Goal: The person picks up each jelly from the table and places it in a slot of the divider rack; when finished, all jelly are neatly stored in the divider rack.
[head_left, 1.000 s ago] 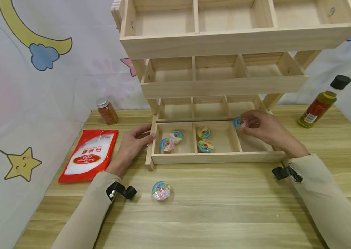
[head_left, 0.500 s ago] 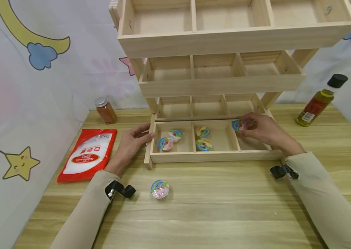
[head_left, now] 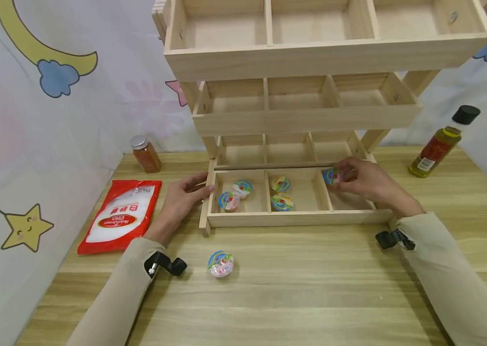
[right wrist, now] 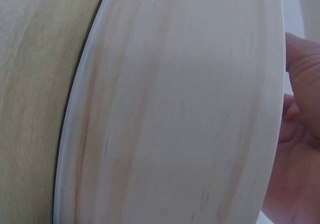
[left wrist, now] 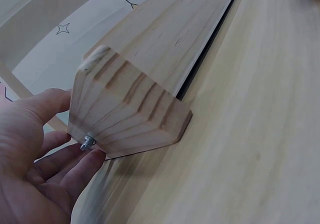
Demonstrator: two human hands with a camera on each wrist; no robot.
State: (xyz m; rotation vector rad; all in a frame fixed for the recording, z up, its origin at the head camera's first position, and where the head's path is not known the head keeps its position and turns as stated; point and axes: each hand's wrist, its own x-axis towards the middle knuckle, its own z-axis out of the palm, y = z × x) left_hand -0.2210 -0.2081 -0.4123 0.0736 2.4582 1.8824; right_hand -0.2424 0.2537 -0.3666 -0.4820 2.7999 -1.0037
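My right hand pinches a small jelly cup with a blue-rimmed lid at the back left of the lowest tray's right compartment. In the right wrist view, the tray's front board hides the cup and most fingertips of the hand. My left hand touches the left end of the wooden tray. The left wrist view has its fingers against the end panel, beside a metal screw. Two jelly cups lie in the left compartment and two more in the middle one.
Another jelly cup stands on the table before the rack. Left of it lies a red and white bag, with a spice jar behind. An oil bottle stands at right. Upper tiers overhang the tray.
My right hand has settled slightly lower into the right compartment with the jelly cup. My left hand stays against the tray's end. The head view has shifted a little.
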